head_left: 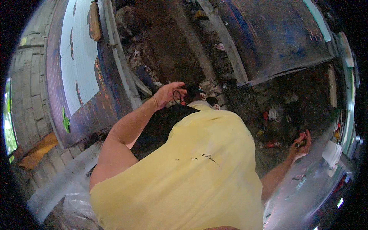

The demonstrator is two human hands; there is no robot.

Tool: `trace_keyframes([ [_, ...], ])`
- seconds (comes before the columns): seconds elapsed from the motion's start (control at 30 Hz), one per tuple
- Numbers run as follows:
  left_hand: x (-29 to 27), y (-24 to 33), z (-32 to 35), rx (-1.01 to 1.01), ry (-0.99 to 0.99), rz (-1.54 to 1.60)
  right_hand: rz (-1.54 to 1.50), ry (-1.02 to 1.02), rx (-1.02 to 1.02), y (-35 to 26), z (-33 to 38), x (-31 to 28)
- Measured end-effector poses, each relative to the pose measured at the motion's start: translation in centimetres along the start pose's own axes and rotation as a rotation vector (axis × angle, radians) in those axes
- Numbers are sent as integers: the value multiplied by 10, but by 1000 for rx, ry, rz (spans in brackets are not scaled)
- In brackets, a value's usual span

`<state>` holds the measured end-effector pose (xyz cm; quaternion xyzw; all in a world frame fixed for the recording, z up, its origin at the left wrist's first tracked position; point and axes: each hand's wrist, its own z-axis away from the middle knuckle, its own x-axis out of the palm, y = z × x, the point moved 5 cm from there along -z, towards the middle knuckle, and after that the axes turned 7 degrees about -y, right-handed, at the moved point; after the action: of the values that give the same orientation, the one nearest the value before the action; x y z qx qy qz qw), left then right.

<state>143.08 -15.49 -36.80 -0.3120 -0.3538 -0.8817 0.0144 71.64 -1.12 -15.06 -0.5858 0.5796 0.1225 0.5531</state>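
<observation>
My left hand [168,96] is raised in front of my chest, its fingers curled together. A thin black loop [176,97] hangs at its fingers; what it belongs to is hidden. My right hand [303,145] is out to the right, above the table's corner, with fingers bent round something small and dark that I cannot make out. My yellow shirt [214,153], marked with dark smudges, fills the middle of the view.
To the left, a long stained table [111,92] carries a pale sheet [80,57], a wooden-edged tool [95,21] and a green scrap [66,120]. Another stained table [272,38] stands at far right. Litter lies on the dark floor [165,42] between them. A white cloth [331,153] lies at right.
</observation>
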Motion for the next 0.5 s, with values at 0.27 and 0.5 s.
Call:
trace_keyframes([
  [0.27,1,-59,84,-212,394,-109,-90,-58,-83,-1,-12,32],
  [0.5,55,-56,82,-148,347,112,-257,-85,-180,-9,-21,69],
])
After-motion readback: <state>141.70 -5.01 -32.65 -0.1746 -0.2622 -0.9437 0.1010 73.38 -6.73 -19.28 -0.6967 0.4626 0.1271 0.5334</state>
